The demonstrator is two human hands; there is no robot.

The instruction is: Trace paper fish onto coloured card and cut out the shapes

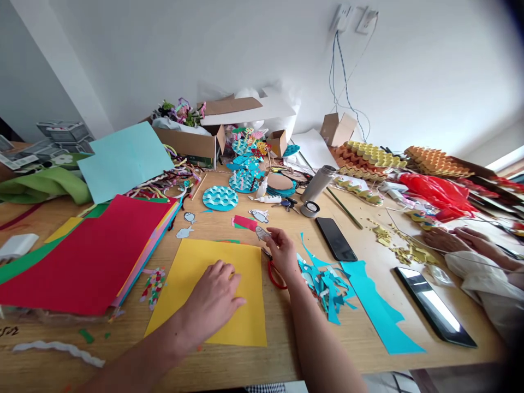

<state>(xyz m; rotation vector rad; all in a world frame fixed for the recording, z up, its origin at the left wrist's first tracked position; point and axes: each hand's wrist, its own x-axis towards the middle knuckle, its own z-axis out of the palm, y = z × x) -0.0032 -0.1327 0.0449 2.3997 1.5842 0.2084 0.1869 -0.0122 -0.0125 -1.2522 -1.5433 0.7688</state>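
Note:
My left hand (216, 295) rests on a sheet of yellow paper (249, 295), fingers loosely bent and thumb apart, holding nothing. My right hand (282, 251) pinches a small grey paper fish cutout (262, 234) just beyond the sheet's top right corner. Red-handled scissors (276, 277) lie beside the sheet, partly covered by my right wrist. Past the sheet are a pink-red paper strip (244, 223) and another paper fish (259, 215). Two more small cutouts, one a grey fish shape (184, 232), lie at the upper left.
A stack of coloured paper topped by a red sheet (90, 256) stands left. Blue paper scraps (331, 286) and two phones, one a black phone (335, 240), lie right. A steel flask (319, 183) and blue wavy oval (220, 197) stand behind. Another person's hands (470, 243) rest far right.

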